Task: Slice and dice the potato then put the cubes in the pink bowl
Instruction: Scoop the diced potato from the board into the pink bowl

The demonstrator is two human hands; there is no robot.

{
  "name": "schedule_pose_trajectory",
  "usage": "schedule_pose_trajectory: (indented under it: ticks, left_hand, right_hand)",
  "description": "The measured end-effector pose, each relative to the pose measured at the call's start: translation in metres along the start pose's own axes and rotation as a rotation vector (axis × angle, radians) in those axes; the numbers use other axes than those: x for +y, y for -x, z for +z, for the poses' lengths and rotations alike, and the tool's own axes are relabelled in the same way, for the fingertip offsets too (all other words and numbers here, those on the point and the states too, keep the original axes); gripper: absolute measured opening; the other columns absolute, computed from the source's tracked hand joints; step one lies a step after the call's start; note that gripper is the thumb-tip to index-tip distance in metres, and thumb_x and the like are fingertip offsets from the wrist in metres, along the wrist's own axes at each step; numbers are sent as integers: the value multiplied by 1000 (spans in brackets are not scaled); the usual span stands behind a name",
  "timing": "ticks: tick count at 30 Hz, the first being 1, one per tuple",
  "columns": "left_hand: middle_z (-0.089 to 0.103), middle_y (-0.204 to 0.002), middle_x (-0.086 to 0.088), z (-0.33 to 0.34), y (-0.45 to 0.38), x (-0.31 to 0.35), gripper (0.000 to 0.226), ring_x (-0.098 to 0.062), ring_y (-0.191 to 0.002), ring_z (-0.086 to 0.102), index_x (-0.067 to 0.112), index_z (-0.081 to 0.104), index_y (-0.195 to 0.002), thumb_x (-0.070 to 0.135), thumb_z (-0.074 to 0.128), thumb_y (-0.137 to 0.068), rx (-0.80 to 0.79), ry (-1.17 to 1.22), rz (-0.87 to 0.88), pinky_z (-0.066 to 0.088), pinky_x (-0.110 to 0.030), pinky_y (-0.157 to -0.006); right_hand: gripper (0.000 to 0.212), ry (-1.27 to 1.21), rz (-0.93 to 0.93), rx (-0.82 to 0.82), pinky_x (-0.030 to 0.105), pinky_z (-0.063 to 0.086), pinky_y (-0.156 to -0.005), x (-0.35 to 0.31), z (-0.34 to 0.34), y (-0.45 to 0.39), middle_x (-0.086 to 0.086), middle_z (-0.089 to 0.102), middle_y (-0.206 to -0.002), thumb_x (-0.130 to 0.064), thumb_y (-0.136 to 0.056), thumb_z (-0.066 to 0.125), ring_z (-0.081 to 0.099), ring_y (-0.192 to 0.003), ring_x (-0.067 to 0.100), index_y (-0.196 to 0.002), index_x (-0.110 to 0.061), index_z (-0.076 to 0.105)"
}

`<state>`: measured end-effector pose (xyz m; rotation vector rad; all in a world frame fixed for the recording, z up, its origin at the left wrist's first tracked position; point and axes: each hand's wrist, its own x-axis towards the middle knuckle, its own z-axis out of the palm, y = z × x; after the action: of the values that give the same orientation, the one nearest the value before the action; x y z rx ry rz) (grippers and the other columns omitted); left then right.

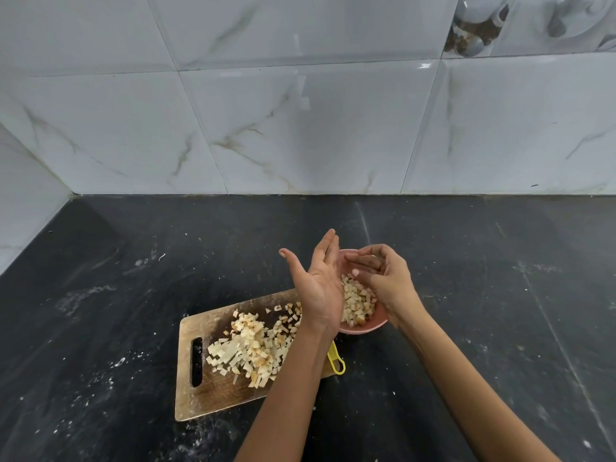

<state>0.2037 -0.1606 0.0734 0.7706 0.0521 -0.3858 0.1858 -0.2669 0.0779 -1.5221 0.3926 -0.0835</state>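
A pink bowl [363, 328] stands on the dark counter just right of the wooden cutting board [213, 388], with potato cubes [356, 303] inside it. A pile of diced potato [253, 345] lies on the board. My left hand [316, 288] is held over the bowl's left rim, fingers straight, palm turned toward the right. My right hand [383, 278] hovers above the bowl with fingers loosely curled, holding nothing that I can see. Both hands hide part of the bowl.
A yellow handle [336, 361] sticks out from under my left forearm at the board's right edge. White specks are scattered over the black counter [466, 255]. A tiled wall [300, 128] closes the back and left.
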Motion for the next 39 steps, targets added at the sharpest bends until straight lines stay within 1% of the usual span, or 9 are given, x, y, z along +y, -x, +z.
schedule_pose_trajectory:
  ticks: [3,6,9,14,20,23,28,34,39]
  left_hand:
    - [38,-151,-4,1,0,2,89,-23,-142,29,25,56,-128,83,9,-80,11,79,-26,11,-47,-120]
    - [37,-152,-5,4,0,4,92,-25,-142,29,23,55,-132,85,14,-79,8,181,-28,15,-48,-119]
    - [35,-153,-7,5,4,8,89,-23,-144,25,21,53,-134,82,15,-81,-23,194,-33,10,-45,-120]
    - [45,-147,-9,0,12,20,71,-22,-138,37,19,56,-128,68,18,-93,26,24,-16,19,-44,-119]
    - [59,-134,-6,-20,37,44,54,-18,-126,53,16,57,-125,51,25,-99,103,-203,96,39,-36,-108]
    - [63,-128,-4,-46,60,56,51,-15,-122,57,14,58,-126,46,27,-100,193,-271,171,37,-37,-109]
    - [67,-122,-1,-89,95,68,45,-14,-118,59,14,60,-121,39,26,-104,391,-347,250,38,-36,-109]
    - [70,-114,1,-154,122,51,46,-15,-112,62,17,69,-114,42,32,-103,679,-596,349,42,-44,-106]
    - [60,-131,5,-167,125,36,46,-8,-126,51,19,59,-129,43,30,-102,622,-766,467,37,-33,-111]
  right_hand:
    - [17,14,-59,-91,30,53,-90,1,1,2,4,73,-102,3,-85,65,68,-99,13,-99,-6,63]
    - [27,187,-181,-120,23,54,-86,6,2,6,2,71,-101,6,-78,71,68,-96,9,-94,-15,67]
    - [32,343,-140,-2,25,54,-85,8,-3,-1,-4,70,-93,12,-85,58,67,-89,5,-92,-19,60]
    - [34,391,-74,-129,29,54,-89,1,-4,0,5,67,-103,18,-87,39,66,-99,13,-103,-11,50]
    - [21,629,-318,68,3,39,-68,1,10,14,-9,59,-89,6,-84,61,58,-82,5,-97,-11,60]
    - [31,688,-279,22,5,32,-72,1,26,19,-4,54,-98,12,-87,47,49,-91,7,-112,-2,58]
    - [19,659,-462,-241,20,50,-77,11,73,54,2,68,-92,5,-83,63,63,-86,12,-93,-11,63]
    - [37,1094,-252,-407,28,42,-76,48,94,86,-3,56,-102,-36,-79,76,53,-96,16,-96,-20,47]
    - [38,1076,-196,-396,24,36,-68,61,101,83,0,57,-99,-24,-77,78,52,-88,14,-93,-18,44]
